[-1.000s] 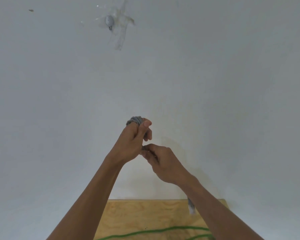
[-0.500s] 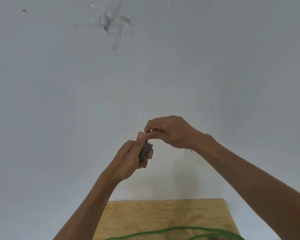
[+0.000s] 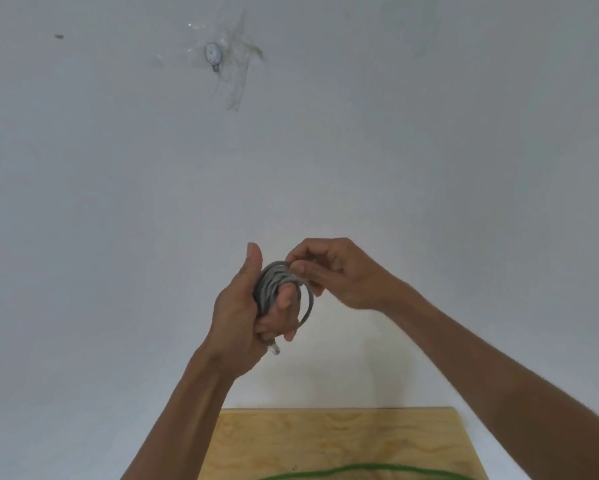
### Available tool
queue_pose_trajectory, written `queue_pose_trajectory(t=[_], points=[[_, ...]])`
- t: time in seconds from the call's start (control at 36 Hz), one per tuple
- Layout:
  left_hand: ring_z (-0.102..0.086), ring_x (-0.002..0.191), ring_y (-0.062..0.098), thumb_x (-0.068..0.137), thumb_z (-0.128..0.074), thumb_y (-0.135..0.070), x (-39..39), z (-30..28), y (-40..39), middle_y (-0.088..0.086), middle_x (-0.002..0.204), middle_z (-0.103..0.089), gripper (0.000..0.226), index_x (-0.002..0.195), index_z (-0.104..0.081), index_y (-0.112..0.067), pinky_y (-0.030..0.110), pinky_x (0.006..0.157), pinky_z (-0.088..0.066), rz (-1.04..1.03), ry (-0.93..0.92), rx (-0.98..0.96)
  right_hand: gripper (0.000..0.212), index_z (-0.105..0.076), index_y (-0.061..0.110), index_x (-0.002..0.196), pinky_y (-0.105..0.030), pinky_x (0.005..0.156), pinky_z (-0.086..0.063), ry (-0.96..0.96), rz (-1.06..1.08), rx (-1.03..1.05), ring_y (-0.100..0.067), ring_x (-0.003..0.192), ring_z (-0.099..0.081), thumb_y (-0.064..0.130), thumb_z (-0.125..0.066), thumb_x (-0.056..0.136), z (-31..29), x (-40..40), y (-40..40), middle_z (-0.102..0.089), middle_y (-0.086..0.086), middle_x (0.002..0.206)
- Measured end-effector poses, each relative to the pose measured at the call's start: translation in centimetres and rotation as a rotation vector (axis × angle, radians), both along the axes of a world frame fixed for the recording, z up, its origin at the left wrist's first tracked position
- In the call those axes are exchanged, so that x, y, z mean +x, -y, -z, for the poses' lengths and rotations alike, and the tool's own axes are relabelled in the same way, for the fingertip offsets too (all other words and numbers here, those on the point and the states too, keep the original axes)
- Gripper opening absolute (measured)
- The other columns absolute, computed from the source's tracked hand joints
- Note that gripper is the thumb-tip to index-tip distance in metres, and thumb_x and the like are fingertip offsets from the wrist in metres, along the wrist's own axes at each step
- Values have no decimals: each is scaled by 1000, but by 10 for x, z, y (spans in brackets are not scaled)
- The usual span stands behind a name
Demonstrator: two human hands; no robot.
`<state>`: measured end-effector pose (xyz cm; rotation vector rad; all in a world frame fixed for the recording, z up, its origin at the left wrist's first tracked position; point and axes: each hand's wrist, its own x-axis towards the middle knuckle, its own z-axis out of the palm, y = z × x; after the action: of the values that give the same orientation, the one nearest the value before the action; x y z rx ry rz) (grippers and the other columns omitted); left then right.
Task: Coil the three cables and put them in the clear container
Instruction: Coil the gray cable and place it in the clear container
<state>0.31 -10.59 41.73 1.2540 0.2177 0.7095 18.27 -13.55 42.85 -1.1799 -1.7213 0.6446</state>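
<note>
My left hand [image 3: 246,313] grips a grey cable [image 3: 272,282] wound into a tight coil, thumb pointing up, held in front of the white wall. A clear plug end of the cable sticks out below the palm. My right hand [image 3: 336,271] pinches the top strand of the same coil, and one loose loop hangs to the right of my left fingers. A green cable [image 3: 360,470] lies across the wooden table [image 3: 325,441] at the bottom of the view. The clear container is out of view.
A white wall fills most of the view. A small metal hook [image 3: 213,57] under clear tape is fixed high on the wall, left of centre.
My left hand turned so its palm and the wound coil face me, thumb raised. My right hand stayed above and right of it, pinching a strand on top of the coil.
</note>
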Motion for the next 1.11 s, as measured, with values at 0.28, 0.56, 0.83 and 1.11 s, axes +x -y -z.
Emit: queue_pose_trajectory(t=[0.28, 0.56, 0.83, 1.11], points=[[-14, 33, 18, 91, -29, -66, 6, -8, -12, -9, 29, -28, 73, 47, -52, -13, 25, 41, -34, 45, 178, -97, 69, -65, 21, 126, -27, 55, -31, -695, -142, -158, -29, 71, -31, 71, -38, 88, 40, -47, 11, -45, -20, 81], [-35, 30, 15, 87, -62, -59, 4, 7, -23, -5, 30, -31, 62, 47, -45, -15, 29, 50, -45, -16, 73, -21, 42, -59, 9, 120, -27, 52, -39, -512, 69, 19, -17, 58, -55, 41, -47, 96, 37, -57, 13, -64, -6, 73], [-43, 37, 20, 77, -71, -43, 29, -8, -8, 6, 37, -37, 51, 47, -46, -10, 25, 46, -45, -406, 40, -144, 20, -65, 16, 115, -23, 67, -52, -502, 344, 252, -8, 61, -61, 21, -49, 103, 37, -65, 6, -66, 7, 65], [-55, 44, 6, 92, -36, -60, 27, 7, -14, 11, 56, -52, 57, 66, -60, -16, 14, 46, -43, -765, -195, 475, 20, -68, 14, 113, -23, 83, -54, -18, 364, 239, -9, 96, -68, 19, -54, 101, 20, -37, 2, -72, 4, 104]])
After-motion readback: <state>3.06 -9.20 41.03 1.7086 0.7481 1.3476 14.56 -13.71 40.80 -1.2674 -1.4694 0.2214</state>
